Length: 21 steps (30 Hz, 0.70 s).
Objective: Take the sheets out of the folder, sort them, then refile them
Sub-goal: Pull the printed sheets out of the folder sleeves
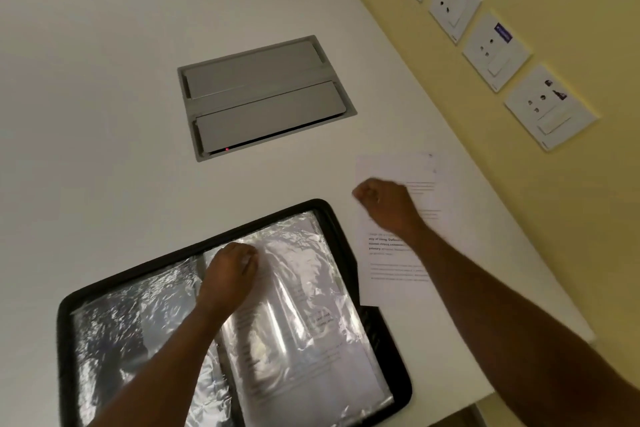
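A black folder (pixel 64 329) lies open on the white table, its clear plastic sleeves spread to both sides. The right-hand sleeve (pixel 311 305) shows a printed sheet inside. My left hand (pixel 232 267) sits at the top of that sleeve near the spine, fingers curled onto its upper edge. To the right of the folder a loose printed sheet (pixel 398 288) lies flat on the table. My right hand (pixel 384 201) is over this sheet's upper left part, fingers curled at its left edge. My forearm hides the sheet's middle.
A grey cable hatch (pixel 263 97) with two flaps is set into the table beyond the folder. Several wall sockets (pixel 495 52) line the yellow wall on the right. The table's right edge (pixel 540 270) runs close behind the loose sheet.
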Tool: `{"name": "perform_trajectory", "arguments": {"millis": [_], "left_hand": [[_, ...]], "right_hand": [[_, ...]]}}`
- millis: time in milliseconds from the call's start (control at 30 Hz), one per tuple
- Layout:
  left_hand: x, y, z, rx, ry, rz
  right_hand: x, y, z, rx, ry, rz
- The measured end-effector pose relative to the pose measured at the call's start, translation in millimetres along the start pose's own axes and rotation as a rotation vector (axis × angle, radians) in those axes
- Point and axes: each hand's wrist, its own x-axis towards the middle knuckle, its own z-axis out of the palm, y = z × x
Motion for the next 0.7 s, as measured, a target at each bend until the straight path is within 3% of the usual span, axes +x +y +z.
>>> {"name": "perform_trajectory", "arguments": {"millis": [200,300,400,600,700], "left_hand": [[-10.1,0.6,-12.6,-0.294,0.119,-0.114],[-15.8,2.5,-18.6,-0.334,0.144,-0.136],[-24.6,1.1,-24.7,-0.368,0.179,-0.149],[-61.4,15.4,-58.9,-0.331,0.364,-0.173],[-80.1,17.8,-85.3,-0.395,0.264,-0.355]], "right_hand": [[-88.7,-24.0,66.9,0.008,-0.362,0.069],[-110.5,-31.3,81.7,-0.034,-0.436,0.123],[-127.8,-45.6,85.7,-0.075,-0.505,0.025],[-154.6,-107.0,99.7,0.379,-0.723,0.089],[-156.3,-142.2,112.7,0.515,-0.835,0.057]]}}
